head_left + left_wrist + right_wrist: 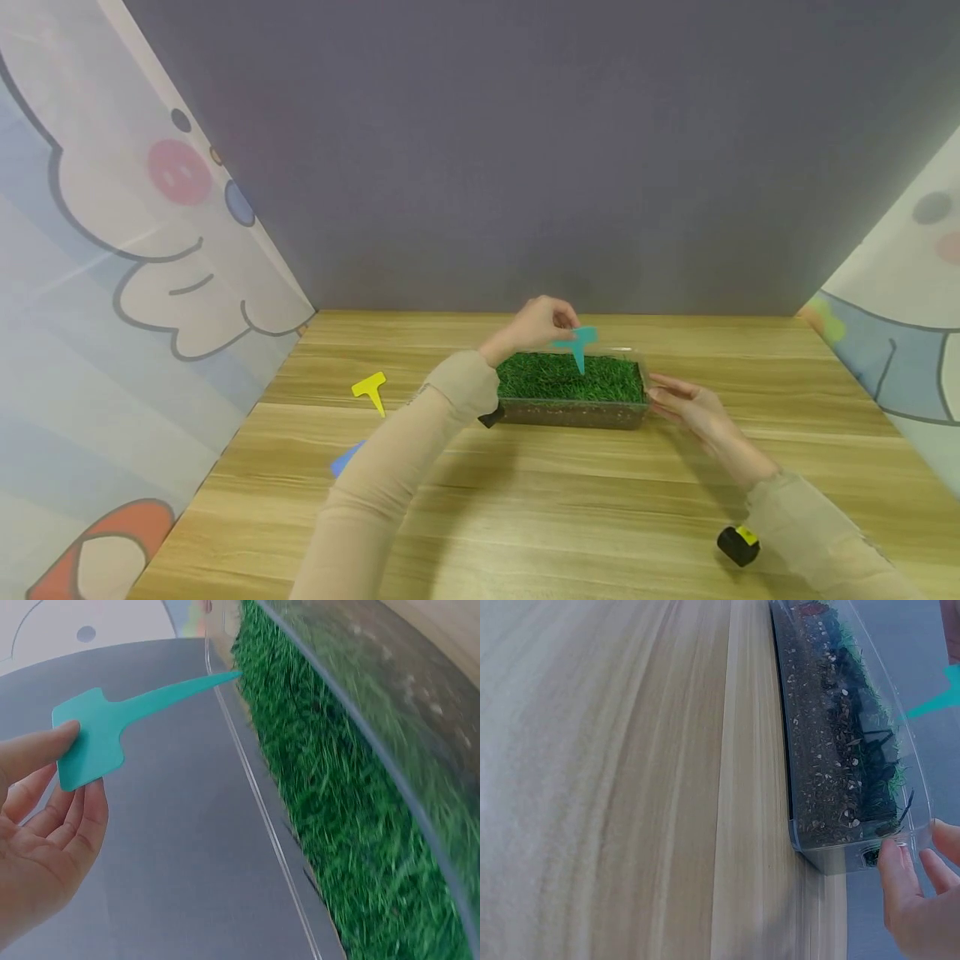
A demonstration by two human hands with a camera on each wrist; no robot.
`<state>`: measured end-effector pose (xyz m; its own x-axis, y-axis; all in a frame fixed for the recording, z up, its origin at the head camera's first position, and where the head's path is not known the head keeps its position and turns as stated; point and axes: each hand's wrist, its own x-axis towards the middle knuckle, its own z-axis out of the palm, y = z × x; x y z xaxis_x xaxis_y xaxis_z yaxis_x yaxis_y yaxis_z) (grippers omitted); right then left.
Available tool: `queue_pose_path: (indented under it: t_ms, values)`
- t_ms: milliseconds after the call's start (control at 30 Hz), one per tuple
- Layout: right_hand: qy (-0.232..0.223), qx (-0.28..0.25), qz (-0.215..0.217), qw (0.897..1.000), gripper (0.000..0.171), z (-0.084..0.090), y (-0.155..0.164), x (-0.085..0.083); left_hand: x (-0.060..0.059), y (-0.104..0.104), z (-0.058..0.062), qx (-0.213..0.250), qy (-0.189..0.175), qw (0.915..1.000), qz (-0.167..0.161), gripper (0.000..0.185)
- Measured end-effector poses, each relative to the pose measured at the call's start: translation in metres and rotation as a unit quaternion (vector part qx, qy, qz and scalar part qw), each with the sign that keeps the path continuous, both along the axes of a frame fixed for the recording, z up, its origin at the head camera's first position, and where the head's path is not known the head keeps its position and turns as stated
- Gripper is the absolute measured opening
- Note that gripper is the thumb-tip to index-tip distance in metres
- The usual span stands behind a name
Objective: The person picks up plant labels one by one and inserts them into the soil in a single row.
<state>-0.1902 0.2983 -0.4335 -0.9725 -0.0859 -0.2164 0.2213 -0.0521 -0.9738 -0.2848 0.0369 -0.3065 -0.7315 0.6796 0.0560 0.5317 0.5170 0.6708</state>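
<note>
Left hand point(536, 322) pinches 1 teal tag point(96, 746) by its head, spike point(579, 358) below.

Teal tag point(943, 699) (right wrist view) is cut off.

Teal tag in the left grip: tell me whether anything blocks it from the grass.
Nothing visible does. The teal tag points toward the grass, and no lid shows on the clear tub. The right grip touches the tub's right end, aside from that path.
</note>
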Motion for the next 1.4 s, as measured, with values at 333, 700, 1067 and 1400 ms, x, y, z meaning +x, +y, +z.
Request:
queue_pose_path:
  t_ms: [333, 700, 1067, 1400]
  values:
    - [-0.009, -0.003, -0.012, 1.000, 0.088, 0.003, -0.002, 0.000, 0.007, 0.024, -0.006, 0.011, 0.001, 0.9999, -0.003, 0.012]
    - [0.000, 0.000, 0.006, 1.000, 0.093, -0.002, 0.001, -0.001, 0.009, 0.041, -0.010, 0.004, 0.022, 0.9997, -0.007, 0.013]
    - [-0.003, 0.003, -0.004, 1.000, 0.075, 0.001, 0.000, 0.000, 0.010, 0.049, -0.016, -0.011, 0.037, 0.9991, -0.016, 0.013]
    - [0.009, -0.018, -0.003, 1.000, 0.062, -0.005, 0.005, -0.001, 0.013, 0.057, -0.021, -0.040, 0.043, 0.9981, -0.018, 0.012]
